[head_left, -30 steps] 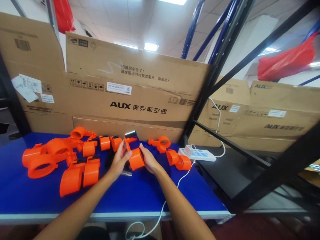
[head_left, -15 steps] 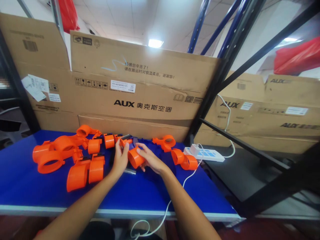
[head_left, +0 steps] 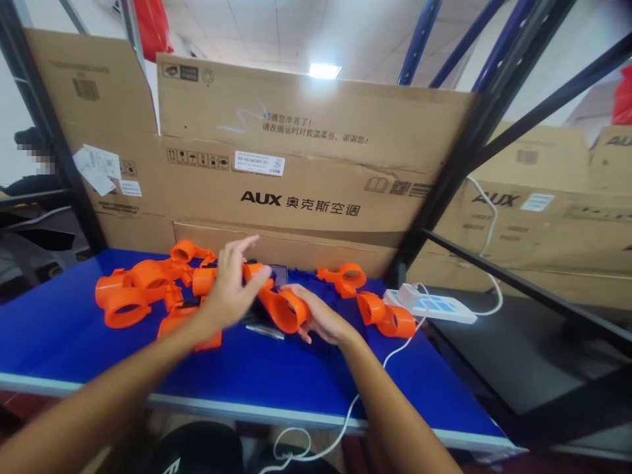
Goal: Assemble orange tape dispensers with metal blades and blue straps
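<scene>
My right hand [head_left: 318,313] grips an orange plastic ring-shaped part [head_left: 287,311] by its near ring, above the blue table. The part's far end slants up and away to the left. My left hand [head_left: 234,276] is raised beside that far end, its fingers spread and stretched out, with nothing seen in it. Behind and under my left wrist, more orange ring parts [head_left: 170,322] are partly hidden. A silvery strip [head_left: 265,331] lies on the table beneath the held part, near some dark items whose kind I cannot make out.
Several orange ring parts [head_left: 123,309] lie on the left of the blue table [head_left: 237,382]. More orange parts [head_left: 348,280] rest on the right. A white power strip [head_left: 432,305] with a cable sits at the right edge. Cardboard [head_left: 306,171] stands along the back, beside a black rack post [head_left: 444,178].
My left hand has let go of the orange part and opened, lifting up and left. My right hand still holds the part, now turned with its ring opening showing. The view has shifted left.
</scene>
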{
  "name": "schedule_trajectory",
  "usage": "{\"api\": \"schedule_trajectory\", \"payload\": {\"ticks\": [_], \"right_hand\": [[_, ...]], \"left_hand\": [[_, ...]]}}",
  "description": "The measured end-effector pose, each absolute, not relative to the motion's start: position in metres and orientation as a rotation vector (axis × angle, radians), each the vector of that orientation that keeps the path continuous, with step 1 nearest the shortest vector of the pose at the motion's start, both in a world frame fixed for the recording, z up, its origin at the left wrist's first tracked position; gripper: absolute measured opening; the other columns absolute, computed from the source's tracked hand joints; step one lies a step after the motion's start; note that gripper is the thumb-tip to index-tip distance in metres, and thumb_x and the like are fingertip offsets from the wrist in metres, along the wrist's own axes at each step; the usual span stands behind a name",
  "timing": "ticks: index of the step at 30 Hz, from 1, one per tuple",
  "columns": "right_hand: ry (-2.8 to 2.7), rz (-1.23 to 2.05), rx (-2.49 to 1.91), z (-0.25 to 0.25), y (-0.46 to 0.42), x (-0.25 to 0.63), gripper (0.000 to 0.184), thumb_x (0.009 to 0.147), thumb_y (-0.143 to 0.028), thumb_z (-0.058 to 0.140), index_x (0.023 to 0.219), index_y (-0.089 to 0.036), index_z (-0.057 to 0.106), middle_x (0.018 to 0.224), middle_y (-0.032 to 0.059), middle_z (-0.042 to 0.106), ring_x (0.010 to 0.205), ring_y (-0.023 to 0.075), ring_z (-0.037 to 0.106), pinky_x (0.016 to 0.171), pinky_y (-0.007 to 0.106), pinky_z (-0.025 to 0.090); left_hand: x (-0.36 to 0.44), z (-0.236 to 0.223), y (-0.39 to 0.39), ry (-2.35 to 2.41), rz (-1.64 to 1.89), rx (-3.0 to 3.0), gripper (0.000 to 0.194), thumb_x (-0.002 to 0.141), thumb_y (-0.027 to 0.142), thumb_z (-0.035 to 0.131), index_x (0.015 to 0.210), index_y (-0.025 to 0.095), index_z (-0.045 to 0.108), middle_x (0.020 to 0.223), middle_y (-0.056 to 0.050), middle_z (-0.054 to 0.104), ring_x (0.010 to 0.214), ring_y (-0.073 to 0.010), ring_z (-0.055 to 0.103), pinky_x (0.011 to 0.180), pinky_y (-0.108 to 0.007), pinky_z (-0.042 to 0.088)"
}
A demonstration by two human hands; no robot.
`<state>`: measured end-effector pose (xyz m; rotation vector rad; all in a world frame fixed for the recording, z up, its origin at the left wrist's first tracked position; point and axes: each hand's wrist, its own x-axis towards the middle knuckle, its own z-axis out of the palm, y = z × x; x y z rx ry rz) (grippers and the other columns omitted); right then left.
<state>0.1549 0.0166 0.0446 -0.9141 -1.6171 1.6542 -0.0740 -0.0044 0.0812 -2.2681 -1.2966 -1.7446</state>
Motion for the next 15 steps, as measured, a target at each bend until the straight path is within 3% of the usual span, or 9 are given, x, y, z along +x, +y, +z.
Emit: {"api": "schedule_trajectory", "payload": {"ticks": [3, 6, 8, 12, 15], "right_hand": [[-1.723, 1.627, -1.006, 0.033, -0.006, 0.138, 0.057, 0.099, -0.07, 0.037, 0.132, -0.024, 0.042, 0.054, -0.0089, 0.054, 0.033, 0.0117, 0.051, 0.028, 0.015, 0.033], [-1.777, 1.638, -1.085, 0.014, -0.033, 0.12, 0.064, 0.097, -0.076, 0.028, 0.13, -0.023, 0.039, 0.049, -0.0107, 0.051, 0.032, 0.0128, 0.051, 0.028, 0.016, 0.036], [-1.791, 1.675, -1.092, 0.004, -0.047, 0.11, 0.065, 0.097, -0.078, 0.025, 0.13, -0.024, 0.038, 0.048, -0.0112, 0.05, 0.032, 0.0134, 0.052, 0.028, 0.017, 0.038], [-1.682, 1.764, -1.09, -0.004, -0.062, 0.097, 0.063, 0.097, -0.079, 0.021, 0.125, -0.025, 0.035, 0.049, -0.0123, 0.049, 0.034, 0.0121, 0.052, 0.031, 0.016, 0.04], [-1.66, 1.818, -1.081, -0.006, -0.062, 0.088, 0.061, 0.097, -0.078, 0.023, 0.125, -0.025, 0.035, 0.051, -0.0127, 0.048, 0.034, 0.0108, 0.054, 0.033, 0.013, 0.038]], "left_hand": [[-0.158, 0.105, 0.005, -1.42, -1.216, -2.356, 0.047, 0.096, 0.048, 0.054, 0.139, 0.027, 0.056, 0.123, -0.01, 0.067, 0.115, -0.0292, 0.062, 0.103, -0.046, 0.047], [-0.242, 0.093, 0.016, -1.603, -0.563, -2.387, 0.058, 0.086, 0.054, 0.064, 0.136, 0.025, 0.061, 0.131, -0.015, 0.065, 0.12, -0.0392, 0.057, 0.103, -0.054, 0.042], [-0.285, 0.073, 0.021, -1.701, -0.317, -2.365, 0.068, 0.075, 0.054, 0.074, 0.135, 0.023, 0.064, 0.14, -0.02, 0.058, 0.126, -0.0471, 0.051, 0.102, -0.06, 0.039], [-0.324, 0.035, 0.024, -1.802, -0.174, -2.388, 0.073, 0.066, 0.035, 0.077, 0.136, 0.023, 0.063, 0.145, -0.019, 0.055, 0.13, -0.0477, 0.045, 0.1, -0.059, 0.038], [-0.321, 0.025, 0.024, -1.811, -0.216, -2.348, 0.059, 0.069, 0.022, 0.068, 0.128, 0.025, 0.067, 0.138, -0.016, 0.061, 0.13, -0.0435, 0.045, 0.099, -0.055, 0.038]]}}
